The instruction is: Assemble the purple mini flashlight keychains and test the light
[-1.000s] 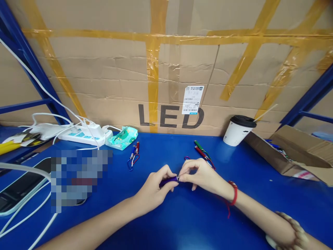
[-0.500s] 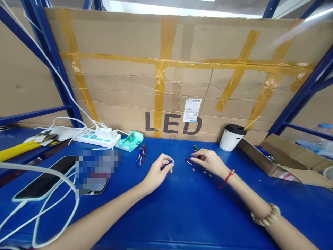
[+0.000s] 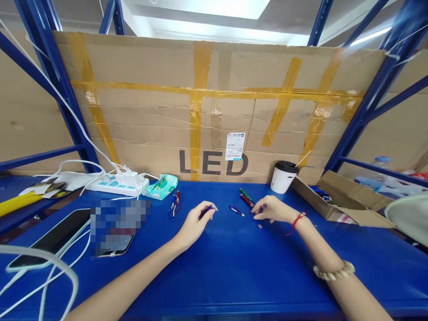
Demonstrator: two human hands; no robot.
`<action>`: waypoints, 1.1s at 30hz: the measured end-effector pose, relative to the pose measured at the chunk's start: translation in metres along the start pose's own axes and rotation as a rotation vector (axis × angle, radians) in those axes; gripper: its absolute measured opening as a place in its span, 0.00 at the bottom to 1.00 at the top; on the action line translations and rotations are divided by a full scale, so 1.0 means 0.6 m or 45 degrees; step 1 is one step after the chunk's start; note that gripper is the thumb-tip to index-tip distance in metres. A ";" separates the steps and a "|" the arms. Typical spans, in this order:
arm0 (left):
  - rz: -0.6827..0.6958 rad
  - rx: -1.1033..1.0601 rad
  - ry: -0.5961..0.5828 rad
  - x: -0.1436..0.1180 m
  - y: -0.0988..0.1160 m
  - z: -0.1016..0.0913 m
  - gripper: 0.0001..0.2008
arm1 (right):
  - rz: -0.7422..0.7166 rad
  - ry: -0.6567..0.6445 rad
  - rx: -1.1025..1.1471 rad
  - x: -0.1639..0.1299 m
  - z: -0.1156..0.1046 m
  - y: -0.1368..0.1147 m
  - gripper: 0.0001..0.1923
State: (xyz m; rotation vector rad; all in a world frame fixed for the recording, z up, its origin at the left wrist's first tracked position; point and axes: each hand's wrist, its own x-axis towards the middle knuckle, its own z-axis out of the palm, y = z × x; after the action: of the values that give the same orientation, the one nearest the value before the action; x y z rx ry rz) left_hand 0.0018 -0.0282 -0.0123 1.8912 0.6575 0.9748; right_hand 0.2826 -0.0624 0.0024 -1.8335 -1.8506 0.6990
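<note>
My left hand (image 3: 195,219) grips a small purple keychain flashlight (image 3: 207,208) just above the blue table (image 3: 234,267). My right hand (image 3: 272,208) rests on the table with fingers curled, its fingertips next to red and green keychain flashlights (image 3: 246,197). I cannot tell whether it pinches anything. A purple carabiner clip (image 3: 234,208) and two small round parts (image 3: 259,226) lie between and beside the hands. Another bunch of small flashlights (image 3: 174,204) lies to the left.
A paper cup with black lid (image 3: 282,176) stands at the back right, beside an open cardboard box (image 3: 337,201). A power strip (image 3: 115,183), a tissue pack (image 3: 160,186), two phones (image 3: 53,238) and white cables (image 3: 50,276) fill the left. A taped cardboard wall (image 3: 214,111) backs the table.
My hands have parted: the right one let go of the purple flashlight and moved right toward the red and green ones. Small parts now lie on the table. The camera tilted up.
</note>
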 end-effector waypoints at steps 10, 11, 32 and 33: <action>0.033 -0.074 -0.017 0.005 0.001 0.006 0.03 | 0.012 -0.090 0.209 -0.001 0.024 -0.013 0.11; 0.027 -0.095 -0.022 0.005 -0.001 0.006 0.03 | 0.006 -0.106 0.212 0.000 0.028 -0.014 0.11; -0.077 0.813 -0.465 0.009 -0.004 0.037 0.11 | -0.541 0.306 0.233 -0.021 0.084 -0.106 0.11; -0.064 0.834 -0.475 0.009 -0.003 0.038 0.11 | -0.522 0.321 0.228 -0.021 0.082 -0.106 0.10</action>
State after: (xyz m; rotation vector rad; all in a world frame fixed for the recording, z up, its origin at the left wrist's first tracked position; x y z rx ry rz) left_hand 0.0237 -0.0338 -0.0184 2.5229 0.8551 0.3606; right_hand 0.2024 -0.0770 0.0047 -1.3055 -1.8462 0.4451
